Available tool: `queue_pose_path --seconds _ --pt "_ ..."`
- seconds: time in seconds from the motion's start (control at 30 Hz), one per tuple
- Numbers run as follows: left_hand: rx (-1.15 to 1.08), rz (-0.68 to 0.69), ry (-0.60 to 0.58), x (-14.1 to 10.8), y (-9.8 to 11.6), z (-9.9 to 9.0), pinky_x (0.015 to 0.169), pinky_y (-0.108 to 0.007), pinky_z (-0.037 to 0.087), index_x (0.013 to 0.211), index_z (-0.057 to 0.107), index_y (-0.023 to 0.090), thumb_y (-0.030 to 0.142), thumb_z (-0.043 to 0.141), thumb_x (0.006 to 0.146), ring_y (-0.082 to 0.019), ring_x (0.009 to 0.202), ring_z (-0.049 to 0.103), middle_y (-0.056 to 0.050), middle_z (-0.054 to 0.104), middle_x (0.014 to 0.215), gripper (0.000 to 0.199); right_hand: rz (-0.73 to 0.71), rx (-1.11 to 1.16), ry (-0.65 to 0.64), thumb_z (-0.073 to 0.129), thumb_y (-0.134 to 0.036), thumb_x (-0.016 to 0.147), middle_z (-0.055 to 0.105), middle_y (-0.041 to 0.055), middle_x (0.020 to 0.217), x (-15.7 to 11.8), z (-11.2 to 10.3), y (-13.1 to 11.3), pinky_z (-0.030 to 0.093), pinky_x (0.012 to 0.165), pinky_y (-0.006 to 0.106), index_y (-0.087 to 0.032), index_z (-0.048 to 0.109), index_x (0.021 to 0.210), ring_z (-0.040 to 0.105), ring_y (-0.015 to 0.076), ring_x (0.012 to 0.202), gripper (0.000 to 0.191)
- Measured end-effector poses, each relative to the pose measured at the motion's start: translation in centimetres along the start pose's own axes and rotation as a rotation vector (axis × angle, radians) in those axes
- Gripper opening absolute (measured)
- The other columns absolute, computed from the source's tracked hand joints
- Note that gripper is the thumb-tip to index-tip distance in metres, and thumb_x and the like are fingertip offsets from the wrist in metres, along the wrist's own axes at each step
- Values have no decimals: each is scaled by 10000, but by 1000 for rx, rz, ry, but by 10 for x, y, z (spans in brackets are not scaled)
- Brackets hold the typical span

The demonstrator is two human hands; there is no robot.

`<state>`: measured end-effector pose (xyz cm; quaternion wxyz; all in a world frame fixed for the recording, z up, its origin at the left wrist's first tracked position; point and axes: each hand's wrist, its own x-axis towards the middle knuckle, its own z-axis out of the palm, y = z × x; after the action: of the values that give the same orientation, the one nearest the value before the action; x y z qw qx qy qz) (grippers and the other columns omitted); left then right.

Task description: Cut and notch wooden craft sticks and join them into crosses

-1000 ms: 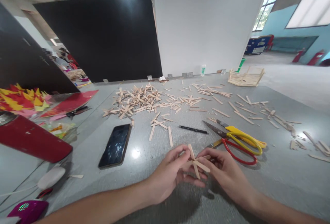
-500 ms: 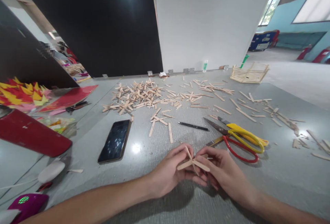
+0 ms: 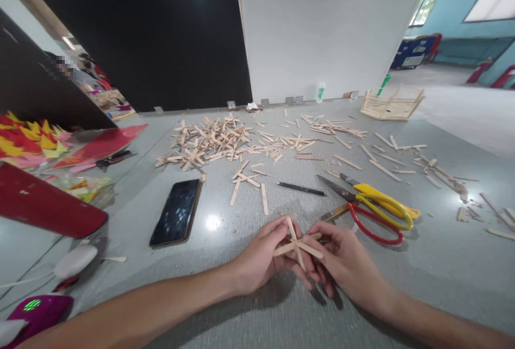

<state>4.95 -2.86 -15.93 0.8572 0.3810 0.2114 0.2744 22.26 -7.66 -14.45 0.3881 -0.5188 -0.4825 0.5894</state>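
Closest in, at the end of a bare forearm, left hand (image 3: pixel 263 257) with curled fingers, pinching one side of a star-shaped piece (image 3: pixel 296 243) made of flat wooden sticks crossed at the middle. Opposite, right hand (image 3: pixel 346 259), also bent inward, gripping the other side of the star-shaped piece between thumb and fingers. Between the two, held above the grey surface (image 3: pixel 225 319), the star with its arms spread outward.

Off to the left, a purple object (image 3: pixel 38 314) with green lights, then a white rounded object (image 3: pixel 76 260) and a red cylinder (image 3: pixel 48 201).

Slightly farther, just beyond the right hand, scissors (image 3: pixel 350 197) with one red and one yellow handle loop, next to a yellow cutter (image 3: pixel 386 203). To the left of both, a black pen (image 3: pixel 301 188); well apart on the left, a dark phone (image 3: pixel 176 212), lying flat.

Beyond, a heap of wooden sticks (image 3: pixel 215 137), with loose sticks scattered to the right. Farther, an open stick frame (image 3: pixel 392 106) and an upright white-and-green tube (image 3: pixel 320 93) near a white panel (image 3: pixel 325 27), beside a black panel (image 3: pixel 161 32).
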Motion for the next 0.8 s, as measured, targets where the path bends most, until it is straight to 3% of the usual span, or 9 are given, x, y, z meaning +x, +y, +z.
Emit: queue_pose_path --seconds 0.23,0.37,0.43,0.63,0.8 --pt "11 10 -2 1 3 -2 534 -232 450 1098 481 238 734 519 992 -193 628 714 -38 733 775 508 -6 -22 54 677 -701 894 651 -5 518 7 -6 -3 427 317 185 -190 639 770 475 86 338 526" --pt "83 2 21 -2 7 1 545 -212 392 1307 555 179 446 824 909 -133 629 679 -41 742 847 549 -35 -70 89 681 -675 904 625 -13 505 6 -7 -4 445 330 195 -183 679 759 496 95 346 513" --pt "119 8 35 -3 9 2 555 -213 386 1387 553 161 342 877 872 -119 633 670 -43 745 872 634 -44 -85 98 681 -655 915 618 -15 504 6 -7 -4 449 328 195 -185 679 738 498 94 343 502" --pt "184 19 67 -3 8 2 562 -225 397 1419 557 158 382 844 899 -124 636 660 -58 742 884 634 -33 -133 66 710 -602 914 578 -40 471 6 -10 -6 444 324 182 -192 663 724 502 91 333 455" --pt "231 5 66 -3 9 2 575 -233 407 1524 531 155 420 844 894 -137 658 659 -61 739 871 751 47 -145 -11 690 -604 915 607 -21 479 10 -15 -9 410 309 177 -185 649 687 425 66 315 479"
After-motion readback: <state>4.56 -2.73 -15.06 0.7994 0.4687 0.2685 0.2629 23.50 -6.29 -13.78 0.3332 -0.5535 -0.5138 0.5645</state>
